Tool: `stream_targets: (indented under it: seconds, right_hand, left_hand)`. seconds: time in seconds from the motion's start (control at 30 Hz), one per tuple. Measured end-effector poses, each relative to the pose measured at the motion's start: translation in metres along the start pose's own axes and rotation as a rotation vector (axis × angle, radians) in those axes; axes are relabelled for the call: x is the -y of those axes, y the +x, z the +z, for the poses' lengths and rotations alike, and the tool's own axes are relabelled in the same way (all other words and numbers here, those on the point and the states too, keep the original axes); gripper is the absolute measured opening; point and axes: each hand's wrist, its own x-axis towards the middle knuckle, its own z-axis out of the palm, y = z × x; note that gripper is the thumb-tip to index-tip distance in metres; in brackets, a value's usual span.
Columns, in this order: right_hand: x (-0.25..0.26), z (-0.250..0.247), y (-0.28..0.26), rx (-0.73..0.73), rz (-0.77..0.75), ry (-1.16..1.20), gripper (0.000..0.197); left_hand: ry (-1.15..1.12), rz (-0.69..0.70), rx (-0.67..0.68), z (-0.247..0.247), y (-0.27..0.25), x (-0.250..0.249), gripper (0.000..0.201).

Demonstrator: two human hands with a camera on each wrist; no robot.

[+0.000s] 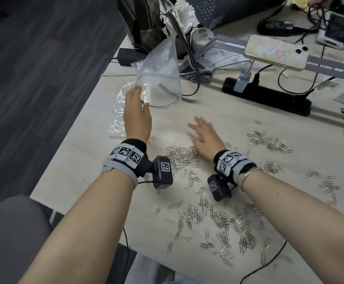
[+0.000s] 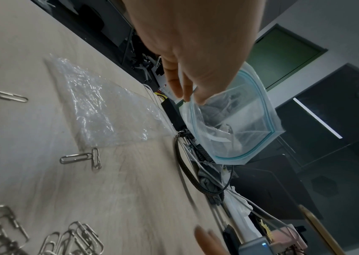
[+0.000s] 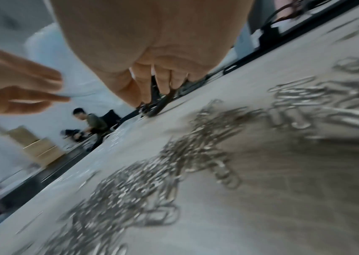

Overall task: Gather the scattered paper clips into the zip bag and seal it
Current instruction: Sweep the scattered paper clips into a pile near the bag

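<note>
Paper clips blurred, right hand smeared

left hand: pinches open zip bag | right hand: spread above paper clips | table

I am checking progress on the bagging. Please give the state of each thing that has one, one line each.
zip bag: mouth open, unsealed, held up off the desk, no clips visible inside.
paper clips: scattered loose on the desk.
left hand: pinches the bag's rim.
right hand: fingers spread, holds nothing, above the clips.
phone: lying back side up.
</note>
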Motion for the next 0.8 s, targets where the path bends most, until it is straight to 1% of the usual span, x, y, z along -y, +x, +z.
stream_targets:
  seconds: [0.07, 0.13, 0.2, 0.27, 0.33, 0.47, 0.6, 0.63, 0.7, 0.8]
  right_hand:
    - [-0.015, -0.004, 0.001, -0.040, 0.144, -0.080, 0.052]
    - [-0.028, -0.003, 0.001, -0.012, 0.280, -0.144, 0.059]
    - [-0.033, 0.002, -0.001, 0.034, 0.332, -0.141, 0.061]
    - [-0.029, 0.010, -0.005, 0.075, 0.303, -0.121, 0.062]
    - [-0.018, 0.021, -0.011, 0.120, 0.231, -0.117, 0.062]
    - [0.005, 0.045, -0.028, 0.195, 0.097, -0.164, 0.063]
    - [0.021, 0.065, -0.050, 0.265, 0.024, -0.153, 0.062]
    - [0.023, 0.067, -0.055, 0.252, 0.019, -0.131, 0.062]
    - [0.027, 0.064, -0.062, 0.177, 0.025, -0.084, 0.063]
    - [0.030, 0.049, -0.072, 0.061, 0.079, 0.003, 0.061]
  left_hand:
    - [-0.010, 0.025, -0.017, -0.004, -0.004, 0.000, 0.047]
    - [-0.026, 0.038, -0.019, -0.008, -0.009, -0.001, 0.048]
    - [-0.032, 0.035, -0.007, -0.010, -0.014, 0.000, 0.049]
    - [-0.039, 0.026, -0.001, -0.012, -0.018, 0.002, 0.050]
    - [-0.058, 0.019, 0.009, -0.014, -0.023, 0.003, 0.051]
    - [-0.079, 0.089, 0.027, -0.016, -0.034, 0.003, 0.051]
    - [-0.095, 0.131, 0.070, -0.018, -0.044, 0.003, 0.049]
    - [-0.100, 0.139, 0.080, -0.019, -0.046, 0.001, 0.049]
    - [-0.095, 0.158, 0.100, -0.022, -0.051, -0.002, 0.049]
    - [-0.077, 0.200, 0.122, -0.023, -0.057, -0.009, 0.050]
